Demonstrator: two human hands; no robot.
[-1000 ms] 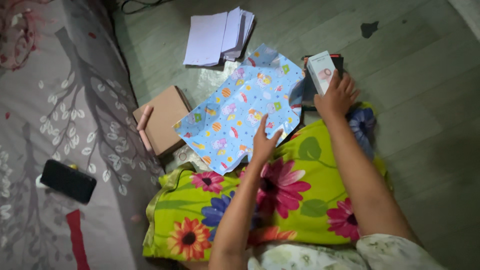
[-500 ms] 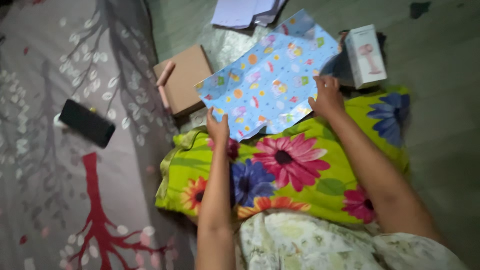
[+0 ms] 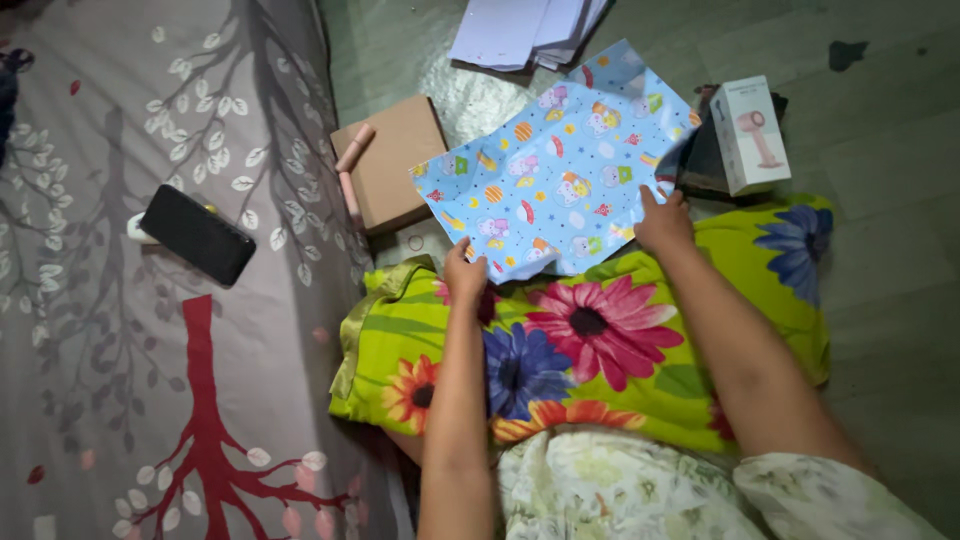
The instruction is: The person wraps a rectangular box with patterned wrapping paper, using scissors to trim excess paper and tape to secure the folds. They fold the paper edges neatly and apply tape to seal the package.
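- Head view, hands: the left hand (image 3: 465,273) pinches the near left corner of a sheet of blue wrapping paper (image 3: 560,175), fingers closed on its edge. The right hand (image 3: 663,222) grips the sheet's near right edge, thumb on top and fingers curled under the paper.
- Head view, the paper: it is light blue with small cartoon figures, dots and stripes — spread flat and slightly tilted, its far corner pointing away from the person. Its near edge overlaps a bright green cloth (image 3: 620,350) printed with large pink, blue and orange flowers, which covers the person's lap.
- Head view, right of the paper: a small white box (image 3: 750,135) with a pink device pictured on it lies on something dark, just beside the paper's right corner and near the right hand.
- Head view, left of the paper: a flat brown cardboard box (image 3: 393,165) lies touching the paper's left edge, with a pink stick-shaped thing (image 3: 350,170) along its left side.
- Head view, farther off: a stack of white paper sheets (image 3: 520,25) lies on the green floor (image 3: 880,250) beyond the wrapping paper. A black phone (image 3: 197,235) rests on a grey mat (image 3: 120,350) patterned with branches and leaves — well apart from both hands.
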